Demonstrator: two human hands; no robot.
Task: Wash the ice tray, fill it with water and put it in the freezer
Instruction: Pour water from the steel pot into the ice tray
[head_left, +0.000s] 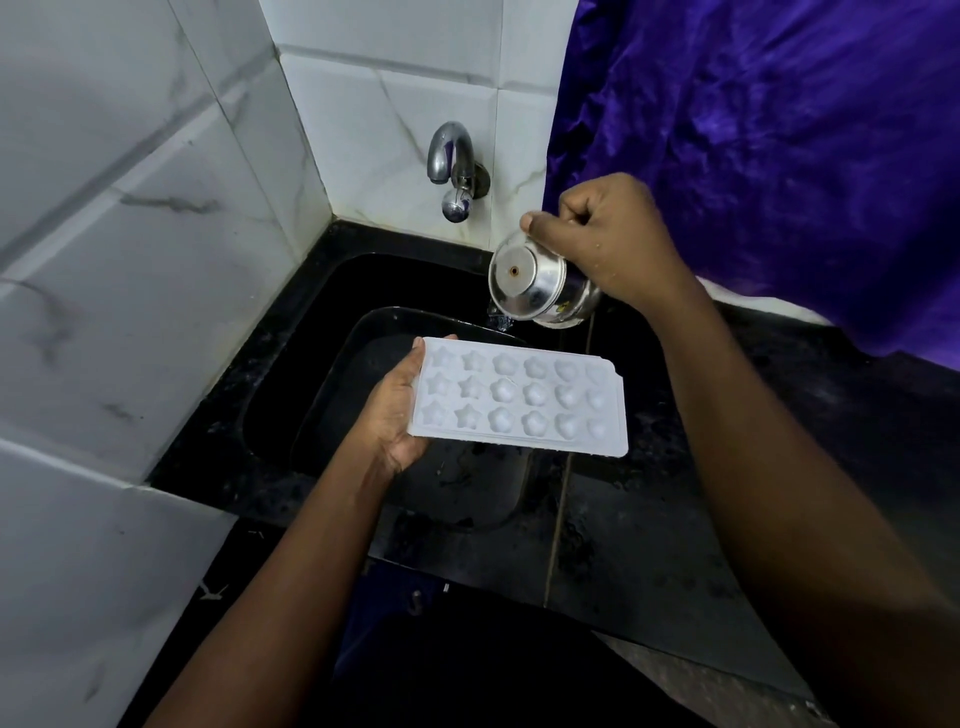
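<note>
A white plastic ice tray with star and flower shaped cups is held level above the black sink. My left hand grips its left end, thumb on the near edge and fingers under it. My right hand holds a small steel cup tipped on its side above the tray's far edge, its base turned toward me. A little water spills from the cup's rim just behind the tray.
A chrome tap sticks out of the white tiled wall behind the sink. Black counter surrounds the sink. A purple cloth hangs at the right. Tiled wall closes in on the left.
</note>
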